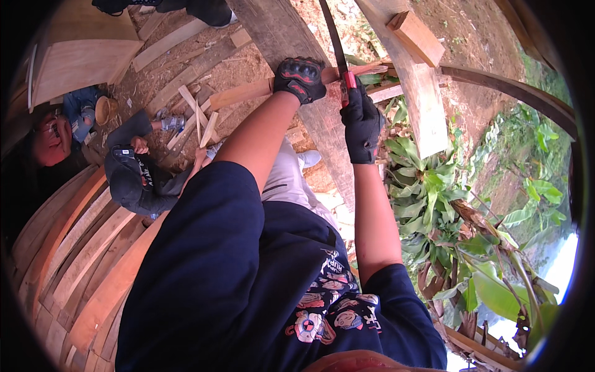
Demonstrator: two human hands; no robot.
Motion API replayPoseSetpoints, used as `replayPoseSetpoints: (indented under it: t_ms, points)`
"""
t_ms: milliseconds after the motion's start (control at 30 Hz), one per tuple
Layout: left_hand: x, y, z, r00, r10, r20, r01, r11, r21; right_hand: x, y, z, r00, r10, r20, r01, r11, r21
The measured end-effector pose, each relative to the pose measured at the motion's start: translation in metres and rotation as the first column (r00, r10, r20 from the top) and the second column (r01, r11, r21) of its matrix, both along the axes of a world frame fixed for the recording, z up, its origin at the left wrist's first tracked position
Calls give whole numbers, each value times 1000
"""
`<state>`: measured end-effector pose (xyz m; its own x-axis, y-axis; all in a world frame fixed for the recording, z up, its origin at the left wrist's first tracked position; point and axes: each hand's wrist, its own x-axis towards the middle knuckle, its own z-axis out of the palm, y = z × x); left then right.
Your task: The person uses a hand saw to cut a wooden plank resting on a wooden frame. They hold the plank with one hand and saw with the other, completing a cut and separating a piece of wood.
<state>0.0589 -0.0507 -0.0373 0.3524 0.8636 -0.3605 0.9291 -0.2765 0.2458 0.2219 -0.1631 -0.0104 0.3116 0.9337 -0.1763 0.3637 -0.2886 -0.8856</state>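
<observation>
A narrow wooden strip [243, 94] lies crosswise over a wide weathered plank [277, 32]. My left hand [300, 79], in a black glove with hard knuckle guards, is closed over the strip and holds it against the plank. My right hand [361, 127], also in a black glove, grips the red-and-black handle of a hand saw [334, 38]. The saw's dark, slim blade points away from me, to the right of my left hand. The handle is beside the strip's right part; I cannot tell whether the teeth touch the wood.
Another plank [427, 108] carries a short wood block [416, 38] at the far right. Leafy plants [427, 186] grow along the right. At left a person in a dark cap [127, 186] sits by wood offcuts [197, 115]. Stacked boards [93, 248] fill the lower left; a wooden cabinet [83, 62] stands behind.
</observation>
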Motion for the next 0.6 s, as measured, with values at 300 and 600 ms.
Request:
replayPoseSetpoints:
  t_ms: [300,600]
  points:
    - [2,2,0,1000,-16,-7,16,998,-65,15,-118,14,986,-124,-112,97,971,-218]
    - [3,9,-4,995,-53,-80,47,996,-81,35,-268,123,993,-109,-54,79,916,-393]
